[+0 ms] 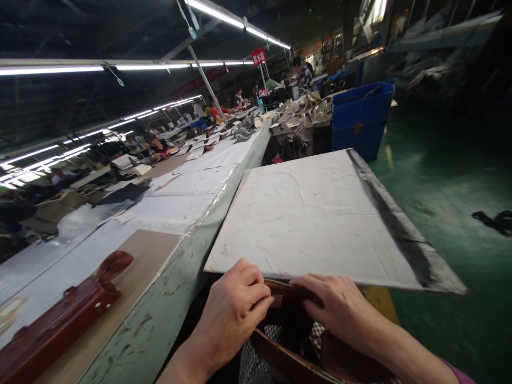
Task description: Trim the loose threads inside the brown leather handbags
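A dark brown leather bag with a black-and-white checked lining is held mouth up, low in the head view. My left hand is closed on the left part of its far rim, thumb and fingers pinched together. On the right part of the same rim, my right hand grips with its fingers over the edge and thumb inside the opening. The lower part of the bag is out of frame. Just beyond my hands lies a white-covered board. To the left, a reddish-brown leather bag rests on brown cardboard.
A long white-topped workbench with a pale green edge runs away on the left, bearing leather pieces and clear plastic. Blue bins stand beyond the board. A black item lies on the green floor. Several people work farther off.
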`<action>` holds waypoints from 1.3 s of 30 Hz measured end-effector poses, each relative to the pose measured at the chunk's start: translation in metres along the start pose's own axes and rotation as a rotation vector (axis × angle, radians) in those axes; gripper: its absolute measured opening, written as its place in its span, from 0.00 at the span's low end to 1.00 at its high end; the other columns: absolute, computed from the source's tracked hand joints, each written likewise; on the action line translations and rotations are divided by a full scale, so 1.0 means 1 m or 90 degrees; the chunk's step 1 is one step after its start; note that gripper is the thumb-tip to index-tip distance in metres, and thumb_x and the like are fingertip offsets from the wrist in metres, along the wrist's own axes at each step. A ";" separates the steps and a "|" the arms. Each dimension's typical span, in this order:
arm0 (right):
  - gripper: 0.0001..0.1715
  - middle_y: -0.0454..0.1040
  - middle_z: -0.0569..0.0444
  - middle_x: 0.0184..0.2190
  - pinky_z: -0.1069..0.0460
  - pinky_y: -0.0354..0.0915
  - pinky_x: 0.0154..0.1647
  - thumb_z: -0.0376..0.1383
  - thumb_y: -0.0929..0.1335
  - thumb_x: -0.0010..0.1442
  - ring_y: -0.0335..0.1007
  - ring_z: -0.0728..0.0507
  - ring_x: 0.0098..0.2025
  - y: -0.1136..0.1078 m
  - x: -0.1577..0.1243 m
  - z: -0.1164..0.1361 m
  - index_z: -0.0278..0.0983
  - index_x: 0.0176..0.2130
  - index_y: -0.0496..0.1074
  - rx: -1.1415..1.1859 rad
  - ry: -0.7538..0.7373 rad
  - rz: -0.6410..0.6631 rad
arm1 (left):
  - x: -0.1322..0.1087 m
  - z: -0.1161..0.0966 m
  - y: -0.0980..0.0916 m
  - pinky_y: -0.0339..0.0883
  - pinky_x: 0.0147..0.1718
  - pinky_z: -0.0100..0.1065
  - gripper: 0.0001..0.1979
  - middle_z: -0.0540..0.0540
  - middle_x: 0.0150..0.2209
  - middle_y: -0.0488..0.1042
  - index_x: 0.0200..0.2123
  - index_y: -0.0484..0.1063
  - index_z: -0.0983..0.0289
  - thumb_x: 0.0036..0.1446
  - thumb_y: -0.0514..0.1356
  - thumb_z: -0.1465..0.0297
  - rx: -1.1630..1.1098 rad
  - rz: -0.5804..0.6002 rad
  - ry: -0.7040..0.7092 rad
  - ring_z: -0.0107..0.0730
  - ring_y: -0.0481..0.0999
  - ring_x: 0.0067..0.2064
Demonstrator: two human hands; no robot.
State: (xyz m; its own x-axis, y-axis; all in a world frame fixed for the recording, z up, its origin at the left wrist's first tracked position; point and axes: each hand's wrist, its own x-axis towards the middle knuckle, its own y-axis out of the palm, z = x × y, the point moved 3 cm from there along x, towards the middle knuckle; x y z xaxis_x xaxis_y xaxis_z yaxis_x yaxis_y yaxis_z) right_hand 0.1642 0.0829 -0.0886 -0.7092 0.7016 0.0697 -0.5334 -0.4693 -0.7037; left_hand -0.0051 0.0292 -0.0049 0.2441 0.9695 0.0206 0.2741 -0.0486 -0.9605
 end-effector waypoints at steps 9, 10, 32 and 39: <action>0.18 0.78 0.54 0.38 0.50 0.67 0.38 0.33 0.67 0.64 0.77 0.41 0.38 0.001 0.002 -0.001 0.45 0.53 0.72 -0.044 -0.019 0.045 | 0.001 0.009 0.012 0.70 0.49 0.32 0.11 0.53 0.48 0.78 0.31 0.76 0.61 0.61 0.56 0.78 -0.135 -0.028 -0.020 0.33 0.78 0.47; 0.17 0.78 0.54 0.38 0.50 0.68 0.38 0.33 0.67 0.65 0.77 0.41 0.38 0.001 0.002 -0.001 0.45 0.53 0.73 -0.044 -0.018 0.047 | 0.001 0.008 0.013 0.70 0.47 0.32 0.11 0.52 0.45 0.79 0.31 0.76 0.62 0.61 0.56 0.78 -0.137 -0.035 -0.018 0.33 0.78 0.46; 0.13 0.78 0.54 0.41 0.52 0.61 0.37 0.28 0.67 0.60 0.75 0.43 0.40 -0.011 0.006 0.026 0.38 0.45 0.72 -0.009 -0.119 0.104 | 0.000 -0.007 0.013 0.66 0.36 0.32 0.09 0.51 0.34 0.76 0.28 0.68 0.63 0.60 0.55 0.79 -0.070 -0.056 -0.042 0.33 0.75 0.36; 0.10 0.79 0.51 0.28 0.50 0.44 0.25 0.29 0.64 0.65 0.72 0.45 0.26 0.007 0.027 0.030 0.33 0.32 0.73 -0.136 -0.102 0.067 | -0.006 -0.004 0.012 0.65 0.39 0.32 0.10 0.50 0.36 0.76 0.26 0.64 0.62 0.58 0.56 0.79 -0.144 -0.058 -0.089 0.32 0.74 0.38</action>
State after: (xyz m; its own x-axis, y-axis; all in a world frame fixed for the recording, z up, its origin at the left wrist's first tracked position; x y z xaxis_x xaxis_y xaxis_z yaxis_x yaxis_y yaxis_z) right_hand 0.1275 0.0823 -0.0708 -0.8288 0.5527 0.0870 -0.3553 -0.3997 -0.8450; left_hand 0.0002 0.0222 -0.0157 0.0820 0.9954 0.0505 0.4930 0.0036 -0.8700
